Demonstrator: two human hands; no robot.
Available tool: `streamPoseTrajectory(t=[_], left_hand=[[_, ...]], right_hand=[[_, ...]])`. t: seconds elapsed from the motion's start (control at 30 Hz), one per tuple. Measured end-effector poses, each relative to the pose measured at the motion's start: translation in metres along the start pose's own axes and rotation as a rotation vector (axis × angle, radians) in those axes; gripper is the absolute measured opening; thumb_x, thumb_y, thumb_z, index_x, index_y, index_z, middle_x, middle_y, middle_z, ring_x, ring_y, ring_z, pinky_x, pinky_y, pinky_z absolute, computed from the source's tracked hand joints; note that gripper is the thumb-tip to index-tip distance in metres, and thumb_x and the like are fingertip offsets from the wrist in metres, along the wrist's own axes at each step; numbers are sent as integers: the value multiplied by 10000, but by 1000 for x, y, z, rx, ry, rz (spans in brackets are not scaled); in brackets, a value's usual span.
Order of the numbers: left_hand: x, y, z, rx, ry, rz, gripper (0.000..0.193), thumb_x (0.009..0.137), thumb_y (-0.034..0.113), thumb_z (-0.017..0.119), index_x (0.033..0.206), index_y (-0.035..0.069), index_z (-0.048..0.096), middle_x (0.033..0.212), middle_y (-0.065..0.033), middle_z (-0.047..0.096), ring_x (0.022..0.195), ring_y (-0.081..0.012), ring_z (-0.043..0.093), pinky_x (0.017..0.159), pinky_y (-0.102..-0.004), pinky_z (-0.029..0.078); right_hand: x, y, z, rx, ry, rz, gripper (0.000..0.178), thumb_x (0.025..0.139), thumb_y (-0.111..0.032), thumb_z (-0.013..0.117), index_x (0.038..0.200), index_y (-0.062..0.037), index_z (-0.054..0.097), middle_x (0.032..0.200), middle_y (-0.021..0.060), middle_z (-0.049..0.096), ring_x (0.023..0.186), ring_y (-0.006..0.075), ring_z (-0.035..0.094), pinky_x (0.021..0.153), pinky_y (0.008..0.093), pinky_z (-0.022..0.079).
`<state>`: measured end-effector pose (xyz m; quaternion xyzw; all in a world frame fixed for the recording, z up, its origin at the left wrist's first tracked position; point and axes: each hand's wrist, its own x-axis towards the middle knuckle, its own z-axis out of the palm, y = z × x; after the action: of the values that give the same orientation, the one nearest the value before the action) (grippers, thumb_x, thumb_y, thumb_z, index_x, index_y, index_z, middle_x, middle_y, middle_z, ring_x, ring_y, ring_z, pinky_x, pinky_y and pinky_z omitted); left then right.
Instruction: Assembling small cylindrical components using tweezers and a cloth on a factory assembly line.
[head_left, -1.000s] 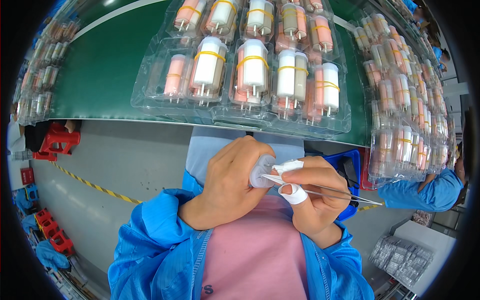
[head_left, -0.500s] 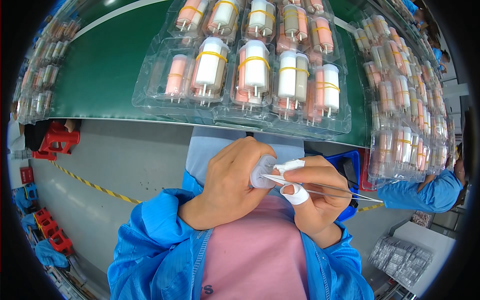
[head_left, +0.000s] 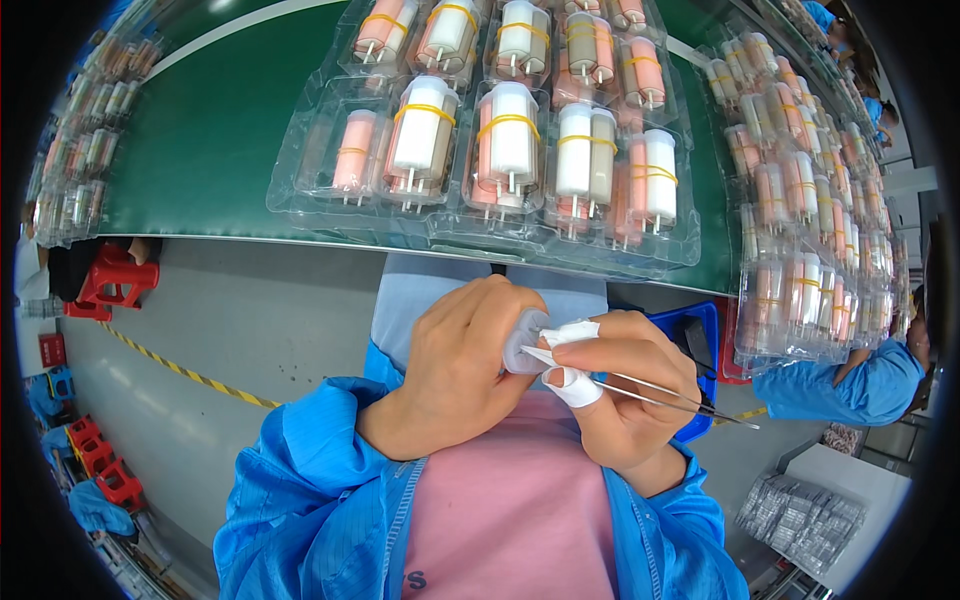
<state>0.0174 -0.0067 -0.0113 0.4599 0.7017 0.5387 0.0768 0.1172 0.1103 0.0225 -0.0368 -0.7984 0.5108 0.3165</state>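
Note:
In front of my chest, my left hand is wrapped around a pale, translucent cylinder. Its round end faces my right hand, whose thumb and a finger carry white tape. That hand pinches slim metal tweezers, their back end sticking out to the right past the knuckles. At the cylinder's end, a white pointed tip touches or nearly touches the surface. My fingers hide whether this tip belongs to the tweezers or to the cylinder.
Beyond my hands, a clear plastic tray of banded pink, white and grey cylinders sits on the green table. More filled trays are stacked at right. A blue bin is beside my lap, and a co-worker's blue sleeve shows at right.
The tweezers' back end has swung slightly down and toward me. My right fingers have shifted a little left, closer to the cylinder; my left hand keeps its grip.

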Motion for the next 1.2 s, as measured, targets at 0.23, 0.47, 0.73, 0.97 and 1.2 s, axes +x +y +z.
streamPoseTrajectory(t=[0.23, 0.47, 0.73, 0.97, 1.2], left_hand=[[-1, -1, -3, 200, -13, 67, 292, 656, 102, 732, 881, 42, 557, 760, -105, 547, 657, -298, 553, 563, -368, 423], [2, 0, -4, 194, -24, 83, 319, 608, 42, 717, 872, 39, 537, 743, -95, 513, 639, -282, 528, 556, -373, 413], [1, 1, -5, -47, 21, -39, 325, 657, 58, 803, 874, 45, 563, 754, -89, 564, 629, -233, 568, 555, -304, 441], [2, 6, -5, -92, -2, -91, 346, 670, 104, 818, 896, 45, 561, 771, -83, 583, 650, -201, 575, 571, -286, 451], [2, 9, -5, -140, 4, -107, 291, 694, 78, 768, 881, 35, 549, 755, -95, 563, 641, -245, 574, 550, -329, 443]], right_hand=[[6, -6, -2, -24, -48, 48, 160, 694, 13, 717, 847, -5, 677, 776, 132, 650, 639, 217, 642, 548, 261, 497], [12, -5, -3, 44, -41, 81, 137, 701, 24, 709, 833, 24, 673, 786, 131, 654, 679, 207, 634, 593, 272, 501], [-14, 1, -19, 169, -35, 32, 257, 607, -18, 809, 829, 11, 684, 845, 137, 664, 702, 194, 650, 595, 274, 519], [-14, -1, -3, 34, -176, -213, 287, 602, -69, 810, 845, 0, 674, 768, 115, 628, 616, 211, 627, 515, 271, 498], [-20, -14, -17, 201, -131, 86, 214, 727, 40, 725, 933, 24, 669, 991, 165, 612, 887, 266, 672, 776, 313, 582]])
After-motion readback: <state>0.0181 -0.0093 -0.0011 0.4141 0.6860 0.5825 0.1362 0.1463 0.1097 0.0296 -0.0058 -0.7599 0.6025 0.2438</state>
